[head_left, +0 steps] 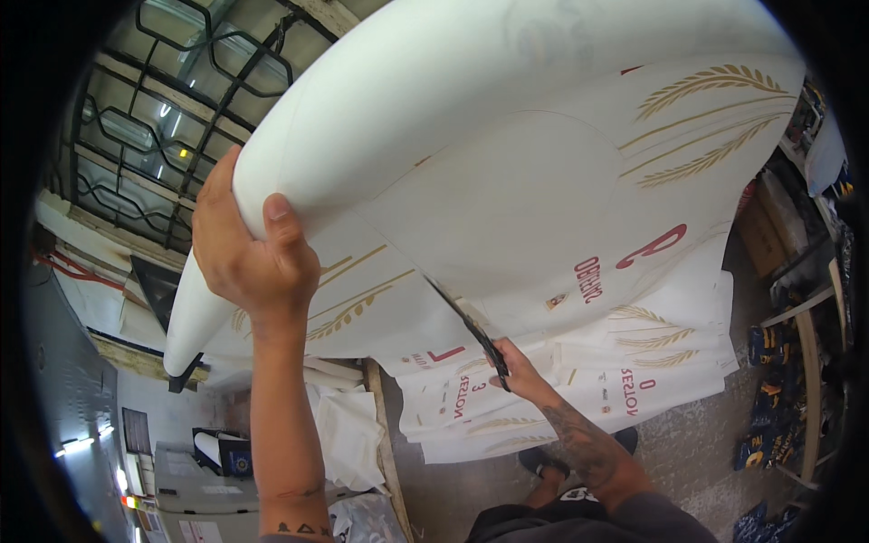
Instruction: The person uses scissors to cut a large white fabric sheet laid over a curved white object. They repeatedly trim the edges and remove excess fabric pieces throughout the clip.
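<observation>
A wide white sheet [525, 190], printed with gold wheat ears and dark red lettering, curves up before me from a large roll [380, 100]. My left hand [258, 244] grips the roll near its left end, thumb lying over the front. Lower down, my right hand [518, 369] is closed around the handles of black-handled scissors [468, 321]. Their blades point up and left and lie at a slit in the sheet. Below the blades, the sheet hangs in loose printed folds [543, 412] toward the floor.
A barred window [172, 118] is at the upper left. Below my left forearm are white sheets [344, 434] beside a wooden edge [385, 452]. Dark printed garments [765, 398] hang by a wooden frame [810, 380] at the right. My shoes [543, 463] are on the grey floor.
</observation>
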Action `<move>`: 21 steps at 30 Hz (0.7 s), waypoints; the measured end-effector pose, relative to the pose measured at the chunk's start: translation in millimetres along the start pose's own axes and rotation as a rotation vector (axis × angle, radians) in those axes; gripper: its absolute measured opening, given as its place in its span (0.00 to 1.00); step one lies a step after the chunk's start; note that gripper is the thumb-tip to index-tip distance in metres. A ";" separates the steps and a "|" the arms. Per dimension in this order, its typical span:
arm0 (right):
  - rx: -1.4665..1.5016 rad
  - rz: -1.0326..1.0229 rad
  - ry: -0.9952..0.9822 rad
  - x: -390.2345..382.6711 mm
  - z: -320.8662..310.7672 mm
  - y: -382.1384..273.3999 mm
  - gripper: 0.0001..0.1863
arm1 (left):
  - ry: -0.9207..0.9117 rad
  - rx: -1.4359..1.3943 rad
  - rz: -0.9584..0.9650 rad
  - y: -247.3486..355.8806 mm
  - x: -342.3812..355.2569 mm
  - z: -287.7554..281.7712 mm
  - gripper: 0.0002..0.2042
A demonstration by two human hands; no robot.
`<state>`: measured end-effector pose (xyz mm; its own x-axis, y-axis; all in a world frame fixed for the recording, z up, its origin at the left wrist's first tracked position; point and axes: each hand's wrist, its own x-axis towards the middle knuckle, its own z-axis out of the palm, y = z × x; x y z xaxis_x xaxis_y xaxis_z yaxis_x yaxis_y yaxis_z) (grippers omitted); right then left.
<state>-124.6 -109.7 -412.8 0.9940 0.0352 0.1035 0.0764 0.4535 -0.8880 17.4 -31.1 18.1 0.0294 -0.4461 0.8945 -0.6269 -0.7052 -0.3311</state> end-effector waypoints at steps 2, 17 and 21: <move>0.041 -0.096 -0.027 17.3 8.0 -10.7 0.27 | -0.004 -0.010 -0.011 1.6 -0.4 -1.2 0.31; -0.082 -0.068 -0.053 65.9 34.7 -101.1 0.21 | -0.342 -0.200 -0.198 -14.7 43.9 -15.5 0.26; -0.039 -0.087 -0.069 44.7 53.1 -97.6 0.21 | -0.859 -0.375 -0.691 -21.1 94.4 -15.8 0.22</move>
<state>-91.8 -105.2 -297.7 0.9759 0.0588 0.2101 0.1663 0.4225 -0.8910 21.1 -49.7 114.2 0.8829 -0.3579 0.3041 -0.4576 -0.8011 0.3858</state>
